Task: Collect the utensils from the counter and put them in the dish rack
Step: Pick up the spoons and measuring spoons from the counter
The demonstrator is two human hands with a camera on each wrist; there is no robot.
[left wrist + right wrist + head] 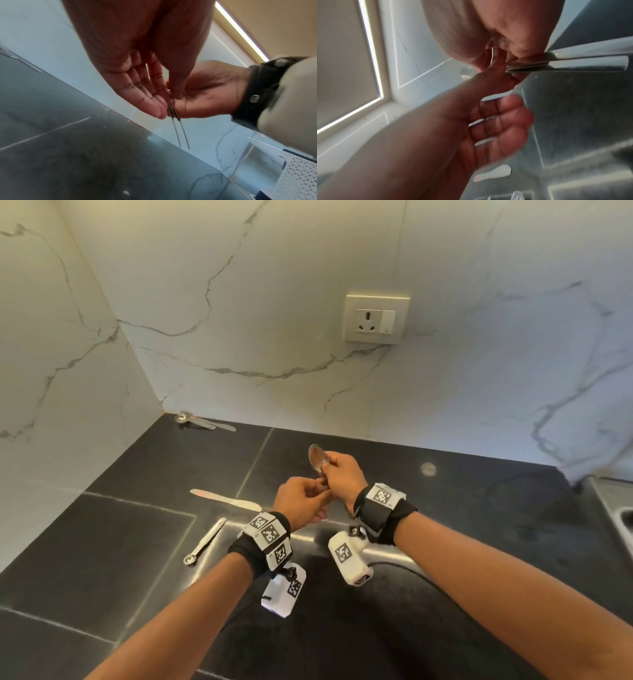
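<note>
Over the black counter [445, 525] my two hands meet. My right hand [337, 470] grips two steel utensils by their handles; a spoon bowl [317, 457] sticks up above its fingers. In the right wrist view the two handles [573, 63] jut out from my right hand [513, 40]. My left hand [308, 498] pinches the same handles between thumb and forefinger, and their thin edges [180, 134] hang below my left hand [154, 97]. On the counter to the left lie a butter knife [226, 499], a small measuring spoon [205, 542] and another measuring spoon [202, 421] in the back corner.
A wall socket [375, 318] sits on the marble backsplash. A steel sink edge [613, 508] shows at the far right. A white perforated rack [302, 175] appears low in the left wrist view, right of the counter.
</note>
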